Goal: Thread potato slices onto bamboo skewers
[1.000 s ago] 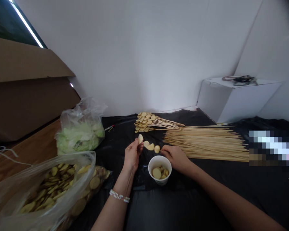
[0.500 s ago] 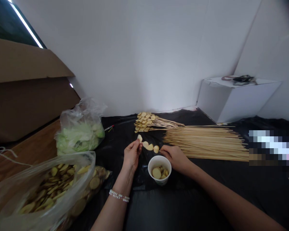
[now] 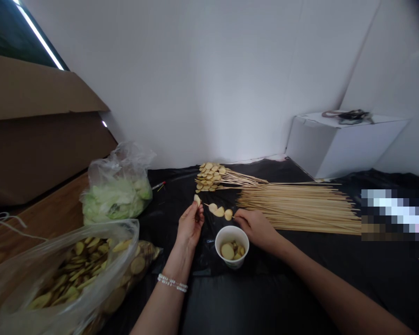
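My left hand (image 3: 191,223) pinches a pale potato slice (image 3: 197,200) between thumb and fingers. Just right of it, a thin wooden skewer (image 3: 206,204) points its bare tip toward that slice, with a small gap between them. Three slices (image 3: 219,211) are threaded along the skewer. My right hand (image 3: 254,226) is closed on the skewer's other end, behind the slices. Below the skewer stands a white paper cup (image 3: 232,253) with more round slices (image 3: 227,251) inside.
Bare skewers (image 3: 300,207) lie in a wide pile at right. Behind are loaded skewers (image 3: 209,177). At left sit an open plastic bag of slices (image 3: 135,232) and a bag of green vegetable (image 3: 115,195). A white box (image 3: 352,144) stands at the back right.
My left hand has drawn slightly left with its slice, and the skewer tip now shows clear of it. My right hand and the threaded slices have shifted slightly right.
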`<state>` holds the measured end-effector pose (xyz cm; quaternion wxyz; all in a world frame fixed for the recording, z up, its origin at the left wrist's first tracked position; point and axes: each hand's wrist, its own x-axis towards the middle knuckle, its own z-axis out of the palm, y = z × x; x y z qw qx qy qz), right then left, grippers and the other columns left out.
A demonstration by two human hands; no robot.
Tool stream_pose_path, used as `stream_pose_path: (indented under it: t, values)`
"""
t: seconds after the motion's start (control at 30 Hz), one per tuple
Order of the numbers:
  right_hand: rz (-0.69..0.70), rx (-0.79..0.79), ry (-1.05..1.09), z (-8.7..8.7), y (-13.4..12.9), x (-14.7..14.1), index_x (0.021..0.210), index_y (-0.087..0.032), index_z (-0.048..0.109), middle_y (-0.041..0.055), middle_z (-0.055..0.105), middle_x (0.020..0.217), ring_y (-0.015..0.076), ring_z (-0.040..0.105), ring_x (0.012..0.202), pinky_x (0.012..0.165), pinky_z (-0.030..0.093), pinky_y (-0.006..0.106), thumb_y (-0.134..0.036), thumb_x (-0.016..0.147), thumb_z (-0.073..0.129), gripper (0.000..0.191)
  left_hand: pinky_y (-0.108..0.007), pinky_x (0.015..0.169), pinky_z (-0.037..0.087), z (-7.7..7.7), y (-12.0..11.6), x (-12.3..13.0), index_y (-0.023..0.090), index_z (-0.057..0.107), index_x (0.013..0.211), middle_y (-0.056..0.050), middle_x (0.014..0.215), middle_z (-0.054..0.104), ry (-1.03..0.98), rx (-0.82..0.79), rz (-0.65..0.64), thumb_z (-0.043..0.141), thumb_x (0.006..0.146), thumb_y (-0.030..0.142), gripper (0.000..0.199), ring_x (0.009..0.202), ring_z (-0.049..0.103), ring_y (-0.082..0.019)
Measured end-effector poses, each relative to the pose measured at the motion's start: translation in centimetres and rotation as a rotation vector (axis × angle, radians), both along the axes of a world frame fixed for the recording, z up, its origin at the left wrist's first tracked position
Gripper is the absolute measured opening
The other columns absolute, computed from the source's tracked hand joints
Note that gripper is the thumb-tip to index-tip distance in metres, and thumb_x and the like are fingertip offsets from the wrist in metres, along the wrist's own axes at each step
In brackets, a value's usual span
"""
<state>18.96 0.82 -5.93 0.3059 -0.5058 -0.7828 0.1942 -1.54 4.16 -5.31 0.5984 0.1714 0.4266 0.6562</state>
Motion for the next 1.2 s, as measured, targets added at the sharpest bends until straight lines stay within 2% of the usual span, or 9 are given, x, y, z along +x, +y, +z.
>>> stream_pose_path:
  t: [0.27, 1.2]
  values:
    - [0.041, 0.001, 0.07, 0.1, -0.29, -0.22, 0.075, -0.019, 0.062, 0.0017, 0.064, 0.069, 0.0128, 0.056, 0.063, 0.059, 0.034, 0.022, -0.021, 0.088, 0.043, 0.023, -0.012, 0.047, 0.048, -0.01, -0.15, 0.39, 0.009, 0.069, 0.083, -0.002, 0.062, 0.062, -0.046, -0.029, -0.06, 0.061, 0.083, 0.014, 0.01, 0.051, 0.057, -0.004]
    - [0.036, -0.013, 0.069, 0.04, -0.19, -0.29, 0.073, -0.019, 0.062, 0.0019, 0.065, 0.068, 0.013, 0.056, 0.062, 0.059, 0.033, 0.022, -0.021, 0.087, 0.044, 0.024, -0.012, 0.046, 0.048, -0.24, -0.01, 0.47, 0.008, 0.068, 0.079, -0.002, 0.061, 0.062, -0.052, -0.025, -0.058, 0.062, 0.081, 0.011, 0.008, 0.049, 0.056, -0.004]
